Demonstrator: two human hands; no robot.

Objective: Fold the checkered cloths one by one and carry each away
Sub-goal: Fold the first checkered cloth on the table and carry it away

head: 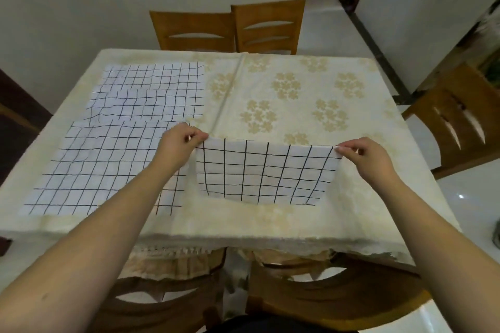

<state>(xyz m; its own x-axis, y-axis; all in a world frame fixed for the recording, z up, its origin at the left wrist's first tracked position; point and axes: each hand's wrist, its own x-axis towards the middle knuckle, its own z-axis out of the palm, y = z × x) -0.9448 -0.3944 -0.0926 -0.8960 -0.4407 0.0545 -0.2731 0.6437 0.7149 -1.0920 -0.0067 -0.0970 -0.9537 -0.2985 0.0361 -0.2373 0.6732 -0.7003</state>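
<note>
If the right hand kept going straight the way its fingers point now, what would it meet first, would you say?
The right hand points leftward along the held cloth's top edge, so it would probably meet the left hand pinching the opposite corner first; depth is hard to judge.

1. The left hand [180, 143] and right hand [364, 153] each pinch an upper corner of a checkered cloth [266, 173], lifted and hanging toward the surface [311, 219].
2. At 9 o'clock from it, a flat cloth [102, 170] lies spread.
3. At 11 o'clock, two more cloths [151, 92] overlap.
4. Wooden chairs [230, 27] stand at 12 o'clock.
</note>
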